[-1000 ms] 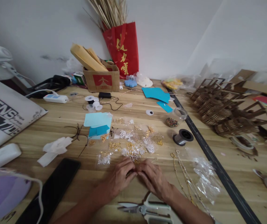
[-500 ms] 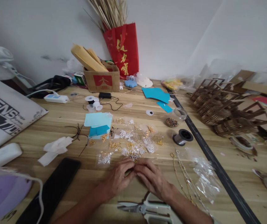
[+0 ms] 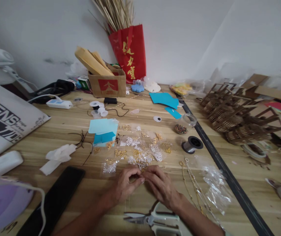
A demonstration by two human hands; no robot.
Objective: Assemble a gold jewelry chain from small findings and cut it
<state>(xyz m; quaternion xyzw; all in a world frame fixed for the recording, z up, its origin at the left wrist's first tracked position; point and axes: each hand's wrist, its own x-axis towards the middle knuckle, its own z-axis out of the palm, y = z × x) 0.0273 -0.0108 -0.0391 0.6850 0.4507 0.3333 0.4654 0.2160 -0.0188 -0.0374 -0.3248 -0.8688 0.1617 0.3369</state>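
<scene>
My left hand (image 3: pixel 128 183) and my right hand (image 3: pixel 160 186) meet at the fingertips over the wooden table, each in a pinch. Whatever lies between the fingers is too small to make out. A faint thin line, perhaps clear thread, runs down from below the left hand. Just beyond the fingers lie piles of silver findings (image 3: pixel 144 158) and gold beads (image 3: pixel 120 153), several of them in clear little bags. Scissors (image 3: pixel 152 219) with pale handles lie in front of my right forearm. Gold and silver chains (image 3: pixel 191 178) stretch out to the right of that hand.
A wire spool (image 3: pixel 192 144) and a clear jar of beads (image 3: pixel 181 128) stand right of the piles. Crumpled clear bags (image 3: pixel 217 186) lie further right. On the left are a black phone-like slab (image 3: pixel 56 196), white tissue (image 3: pixel 58 158) and blue cards (image 3: pixel 104 137). Brown woven baskets (image 3: pixel 241 127) stand far right.
My left hand has shifted slightly, with its thumb and forefinger now rounder and more apart. My right fingers have lifted a little. Everything else lies as before.
</scene>
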